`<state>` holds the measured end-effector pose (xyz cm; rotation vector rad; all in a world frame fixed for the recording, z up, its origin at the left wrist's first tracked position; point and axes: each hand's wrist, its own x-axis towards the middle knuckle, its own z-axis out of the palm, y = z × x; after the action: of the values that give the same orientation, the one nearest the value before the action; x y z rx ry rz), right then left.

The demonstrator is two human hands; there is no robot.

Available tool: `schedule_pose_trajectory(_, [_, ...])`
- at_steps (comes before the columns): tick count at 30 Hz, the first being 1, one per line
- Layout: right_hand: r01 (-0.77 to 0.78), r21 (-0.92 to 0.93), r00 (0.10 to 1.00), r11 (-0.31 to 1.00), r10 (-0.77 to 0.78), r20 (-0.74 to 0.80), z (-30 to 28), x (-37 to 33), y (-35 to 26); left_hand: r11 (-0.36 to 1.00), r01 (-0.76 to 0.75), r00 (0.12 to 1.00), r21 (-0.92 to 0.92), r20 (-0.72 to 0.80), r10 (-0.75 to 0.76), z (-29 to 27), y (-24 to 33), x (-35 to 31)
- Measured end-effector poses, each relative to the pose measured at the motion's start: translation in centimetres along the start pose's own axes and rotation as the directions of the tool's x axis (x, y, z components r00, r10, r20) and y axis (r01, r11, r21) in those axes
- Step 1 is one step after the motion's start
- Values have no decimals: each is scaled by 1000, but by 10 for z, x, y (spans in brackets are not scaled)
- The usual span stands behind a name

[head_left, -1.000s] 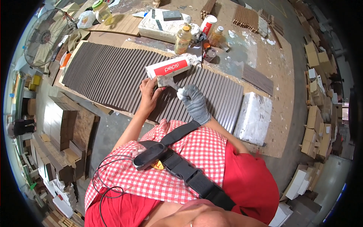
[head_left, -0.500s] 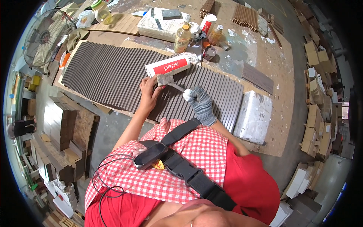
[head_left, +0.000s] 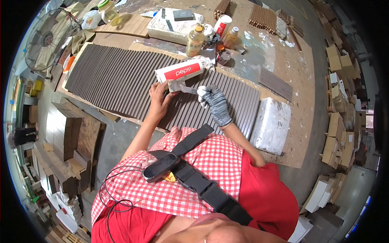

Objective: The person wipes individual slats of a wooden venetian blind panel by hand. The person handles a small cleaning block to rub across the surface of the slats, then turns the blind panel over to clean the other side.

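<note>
My bare left hand (head_left: 159, 101) is closed on a small flat, grey-white smeared piece (head_left: 176, 85), its thumb below the edge. My right hand (head_left: 214, 103), in a grey knit glove with white fingertips, is closed on a thin putty knife (head_left: 189, 90). The knife's blade reaches the flat piece; its handle is hidden in the glove. Just beyond my left hand a white and red paper cup (head_left: 179, 71) lies on its side. Under both hands spreads a row of dark brown grooved slats (head_left: 121, 67).
Beyond the slats stand a yellowish bottle (head_left: 195, 41), another cup (head_left: 223, 25) and a white block (head_left: 170, 30). A plastic-wrapped bundle (head_left: 272, 125) lies right of the slats. A fan (head_left: 48, 39) stands at far left. Cartons (head_left: 336, 129) line the right side.
My right hand has turned and its wrist has shifted slightly up and right. The knife lies flatter, with its blade against the small piece. My left hand has barely moved.
</note>
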<state>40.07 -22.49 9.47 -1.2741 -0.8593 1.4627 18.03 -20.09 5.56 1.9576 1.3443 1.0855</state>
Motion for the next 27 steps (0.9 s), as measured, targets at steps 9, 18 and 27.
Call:
schedule_pose_trajectory(9, [176, -92, 983, 980, -179, -34, 8, -11, -6, 1000, 12, 1000, -7, 23, -11, -21, 0, -10])
schedule_pose_trajectory(18, [689, -438, 722, 578, -600, 345, 45, -37, 8, 999, -17, 999, 35, 39, 15, -52, 6, -22])
schedule_pose_trajectory(27, [671, -497, 715, 550, -658, 238, 49, -25, 9, 999, -42, 999, 8, 7, 42, -43, 7, -17])
